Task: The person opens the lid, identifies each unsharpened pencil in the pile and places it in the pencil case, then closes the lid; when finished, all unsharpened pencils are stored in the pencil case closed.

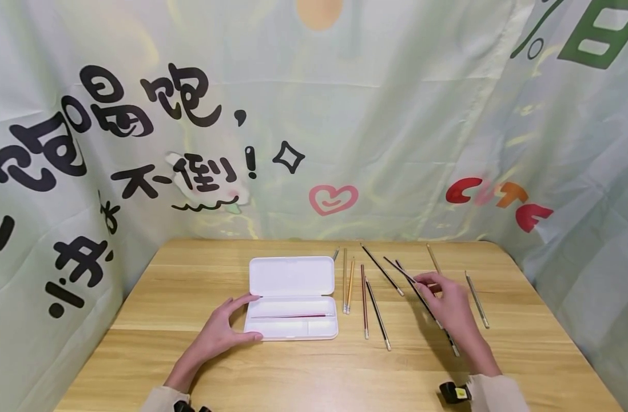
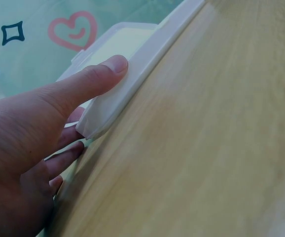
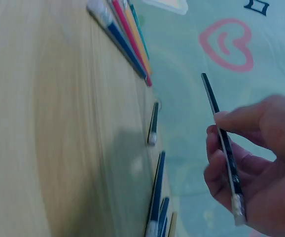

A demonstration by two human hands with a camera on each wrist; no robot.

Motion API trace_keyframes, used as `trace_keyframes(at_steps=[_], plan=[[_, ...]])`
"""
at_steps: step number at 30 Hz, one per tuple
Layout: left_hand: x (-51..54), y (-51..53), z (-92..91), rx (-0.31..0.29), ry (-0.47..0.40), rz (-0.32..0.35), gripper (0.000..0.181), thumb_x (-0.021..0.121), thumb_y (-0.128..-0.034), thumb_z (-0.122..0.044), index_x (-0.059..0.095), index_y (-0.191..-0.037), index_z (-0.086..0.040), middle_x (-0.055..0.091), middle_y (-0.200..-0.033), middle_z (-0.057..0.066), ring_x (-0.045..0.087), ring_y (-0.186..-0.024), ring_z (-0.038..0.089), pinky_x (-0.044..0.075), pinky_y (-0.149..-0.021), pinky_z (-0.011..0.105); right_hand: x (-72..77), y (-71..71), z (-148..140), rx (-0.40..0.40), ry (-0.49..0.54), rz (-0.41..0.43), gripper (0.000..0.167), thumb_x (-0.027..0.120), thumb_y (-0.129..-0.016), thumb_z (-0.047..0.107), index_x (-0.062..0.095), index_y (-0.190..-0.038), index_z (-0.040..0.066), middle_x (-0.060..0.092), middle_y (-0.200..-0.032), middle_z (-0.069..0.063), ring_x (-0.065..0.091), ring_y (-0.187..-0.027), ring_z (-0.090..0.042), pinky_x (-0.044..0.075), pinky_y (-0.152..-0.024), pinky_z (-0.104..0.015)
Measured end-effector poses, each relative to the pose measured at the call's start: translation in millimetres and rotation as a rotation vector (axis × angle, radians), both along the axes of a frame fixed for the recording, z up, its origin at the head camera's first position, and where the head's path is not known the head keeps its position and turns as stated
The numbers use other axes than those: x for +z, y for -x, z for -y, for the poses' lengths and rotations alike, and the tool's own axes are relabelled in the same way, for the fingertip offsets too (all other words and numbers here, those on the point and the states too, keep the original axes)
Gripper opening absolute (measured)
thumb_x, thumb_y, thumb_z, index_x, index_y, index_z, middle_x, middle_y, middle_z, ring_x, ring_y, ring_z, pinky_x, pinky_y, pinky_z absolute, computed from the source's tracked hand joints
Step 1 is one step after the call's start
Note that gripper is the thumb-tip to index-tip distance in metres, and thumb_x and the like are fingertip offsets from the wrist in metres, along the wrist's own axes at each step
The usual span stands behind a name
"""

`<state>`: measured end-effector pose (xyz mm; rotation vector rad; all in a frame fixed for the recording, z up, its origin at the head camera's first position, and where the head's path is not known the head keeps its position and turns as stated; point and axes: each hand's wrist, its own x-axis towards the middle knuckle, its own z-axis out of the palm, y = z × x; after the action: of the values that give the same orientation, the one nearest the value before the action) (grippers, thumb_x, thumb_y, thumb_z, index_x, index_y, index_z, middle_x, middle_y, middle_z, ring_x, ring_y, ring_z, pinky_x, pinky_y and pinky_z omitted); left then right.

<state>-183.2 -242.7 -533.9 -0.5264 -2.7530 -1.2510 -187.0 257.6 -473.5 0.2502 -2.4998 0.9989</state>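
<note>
An open white case (image 1: 291, 276) lies on the table with one thin dark red pencil (image 1: 293, 316) in its lower half. My left hand (image 1: 218, 335) grips the case's left side; in the left wrist view the thumb of that hand (image 2: 39, 128) lies on the case's rim (image 2: 145, 61) with the fingers at its end. To the right, my right hand (image 1: 450, 306) pinches a dark pencil (image 1: 398, 269) above the table. In the right wrist view this pencil (image 3: 230, 165) slants between thumb and fingers of the hand (image 3: 266, 153), its silvery end toward the palm.
Several pencils lie around: yellowish ones (image 1: 350, 286) and a red one (image 1: 364, 300) beside the case, black ones (image 1: 378, 315) nearer the middle, a grey one (image 1: 477, 300) at the right. A long dark one (image 1: 426, 304) passes under my right hand. Printed cloth (image 1: 386, 143) hangs behind the table.
</note>
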Motion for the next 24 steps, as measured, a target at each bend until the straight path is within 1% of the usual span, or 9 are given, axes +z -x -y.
trace_keyframes(at_steps=[3, 4, 6, 10, 13, 16, 20, 22, 24], plan=[[0.3, -0.3, 0.5, 0.002, -0.001, 0.001, 0.079, 0.092, -0.0713, -0.050, 0.063, -0.140, -0.024, 0.058, -0.146, 0.009, 0.041, -0.138, 0.055, 0.027, -0.108, 0.077, -3.2, 0.6, 12, 0.069, 0.029, 0.022, 0.021, 0.072, -0.089, -0.008, 0.074, -0.108, 0.002, 0.073, -0.098, -0.011, 0.069, -0.082, -0.027, 0.056, -0.060, -0.023], [0.2, -0.3, 0.6, 0.001, 0.002, 0.000, 0.079, 0.092, -0.0714, -0.050, 0.063, -0.140, -0.024, 0.058, -0.146, 0.009, 0.041, -0.138, 0.054, 0.027, -0.108, 0.077, -4.1, 0.8, 16, 0.080, 0.034, 0.023, 0.024, 0.071, -0.088, -0.010, 0.074, -0.109, 0.002, 0.073, -0.099, -0.010, 0.068, -0.082, -0.025, 0.057, -0.063, -0.023], [-0.2, -0.1, 0.7, 0.000, 0.007, -0.003, 0.079, 0.092, -0.0718, -0.050, 0.063, -0.140, -0.024, 0.058, -0.146, 0.010, 0.041, -0.137, 0.055, 0.028, -0.107, 0.077, -5.2, 1.1, 24, 0.091, 0.050, 0.006, 0.029, 0.071, -0.085, -0.014, 0.073, -0.110, 0.001, 0.071, -0.099, -0.010, 0.067, -0.083, -0.021, 0.057, -0.064, -0.022], [-0.7, 0.3, 1.0, -0.006, -0.004, -0.005, 0.078, 0.092, -0.0721, -0.050, 0.063, -0.140, -0.025, 0.059, -0.146, 0.008, 0.042, -0.138, 0.054, 0.027, -0.109, 0.077, -3.1, 2.0, 40, 0.102, 0.050, -0.055, 0.026, 0.074, -0.085, -0.013, 0.074, -0.107, 0.002, 0.071, -0.095, -0.007, 0.065, -0.080, -0.017, 0.057, -0.061, -0.024], [-0.9, 1.0, 0.9, -0.019, -0.027, -0.008, 0.078, 0.092, -0.0721, -0.048, 0.063, -0.140, -0.024, 0.059, -0.146, 0.008, 0.044, -0.138, 0.048, 0.025, -0.113, 0.073, 1.0, 1.9, 51, 0.140, 0.053, -0.085, 0.026, 0.075, -0.084, -0.014, 0.075, -0.104, 0.003, 0.072, -0.096, -0.005, 0.068, -0.081, -0.020, 0.060, -0.065, -0.027], [-1.7, 1.8, 1.0, -0.032, -0.037, -0.014, 0.078, 0.093, -0.0727, -0.046, 0.063, -0.141, -0.023, 0.059, -0.146, 0.008, 0.047, -0.138, 0.043, 0.022, -0.116, 0.069, 4.8, 2.2, 64, 0.196, 0.061, -0.096, 0.028, 0.075, -0.083, -0.015, 0.076, -0.103, 0.004, 0.071, -0.097, -0.005, 0.070, -0.084, -0.024, 0.062, -0.070, -0.030], [-2.4, 2.3, 1.5, -0.032, -0.033, -0.021, 0.077, 0.092, -0.0729, -0.046, 0.063, -0.141, -0.023, 0.059, -0.146, 0.008, 0.047, -0.138, 0.043, 0.023, -0.115, 0.070, 8.9, 4.3, 84, 0.277, 0.057, -0.102, 0.029, 0.076, -0.083, -0.014, 0.077, -0.102, 0.008, 0.070, -0.096, -0.001, 0.068, -0.082, -0.018, 0.060, -0.067, -0.029], [-2.5, 2.2, 1.2, -0.030, -0.032, -0.018, 0.077, 0.092, -0.0730, -0.046, 0.063, -0.141, -0.023, 0.058, -0.146, 0.007, 0.046, -0.138, 0.044, 0.023, -0.115, 0.070, 10.1, 5.6, 92, 0.295, 0.050, -0.105, 0.028, 0.077, -0.083, -0.013, 0.078, -0.100, 0.009, 0.072, -0.095, 0.001, 0.068, -0.083, -0.015, 0.059, -0.066, -0.031], [-2.2, 1.6, 0.8, -0.028, -0.034, -0.013, 0.077, 0.092, -0.0731, -0.046, 0.063, -0.141, -0.024, 0.058, -0.147, 0.007, 0.046, -0.139, 0.045, 0.023, -0.115, 0.071, 11.1, 6.7, 101, 0.296, 0.053, -0.102, 0.027, 0.077, -0.084, -0.012, 0.079, -0.099, 0.010, 0.073, -0.096, 0.001, 0.068, -0.083, -0.014, 0.058, -0.065, -0.031]])
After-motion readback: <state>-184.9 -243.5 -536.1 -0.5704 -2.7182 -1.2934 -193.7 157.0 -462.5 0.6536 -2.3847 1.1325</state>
